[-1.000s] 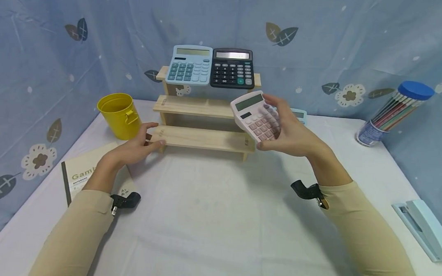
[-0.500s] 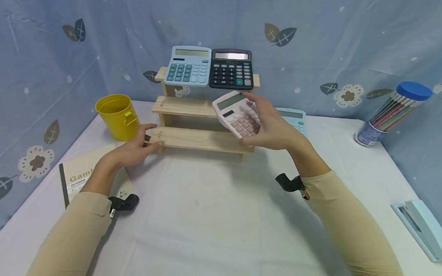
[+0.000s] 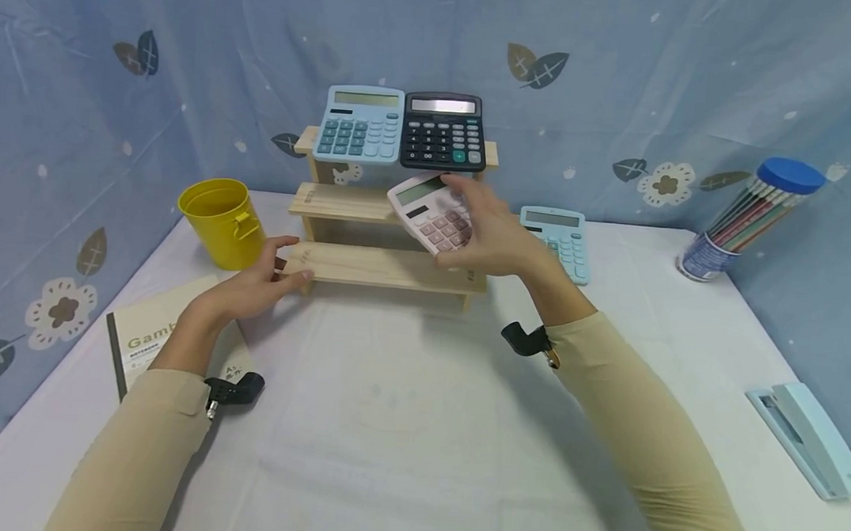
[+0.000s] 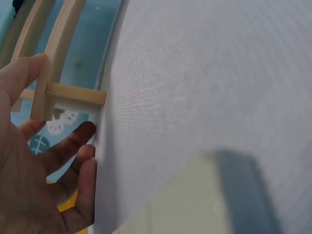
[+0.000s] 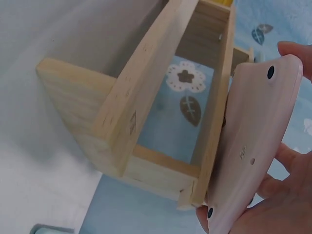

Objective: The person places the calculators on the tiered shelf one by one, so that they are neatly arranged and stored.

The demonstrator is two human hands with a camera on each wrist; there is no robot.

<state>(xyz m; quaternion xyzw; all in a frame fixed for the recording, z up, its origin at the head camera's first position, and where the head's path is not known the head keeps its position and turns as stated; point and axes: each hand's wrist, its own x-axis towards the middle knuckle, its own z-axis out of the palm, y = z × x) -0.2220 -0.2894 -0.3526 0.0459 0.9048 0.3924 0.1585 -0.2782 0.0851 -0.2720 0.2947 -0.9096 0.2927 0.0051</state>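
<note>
A person sits at a white table facing a three-step wooden rack (image 3: 390, 264). The right hand (image 3: 494, 237) grips a pink calculator (image 3: 431, 214), thumb along its near edge and fingers curled over its far side and keys. The calculator is in the air, tilted with its display end up and away from the person, right in front of the rack's middle step. Its long axis runs from low and near to high and far, roughly the lean of the two calculators already propped on the top step: a blue calculator (image 3: 360, 126) and, touching it on the right, a black calculator (image 3: 443, 132). In the right wrist view the pink calculator's back (image 5: 253, 141) sits just beside the front edge of the middle step, and I cannot tell whether it touches the wood. The left hand (image 3: 257, 286) rests at the rack's lower left corner, thumb and fingers loosely around the end of the bottom step. It is well apart from the pink calculator, so the right hand is the nearer one. A second light blue calculator (image 3: 558, 240) lies flat on the table just right of the rack.
</note>
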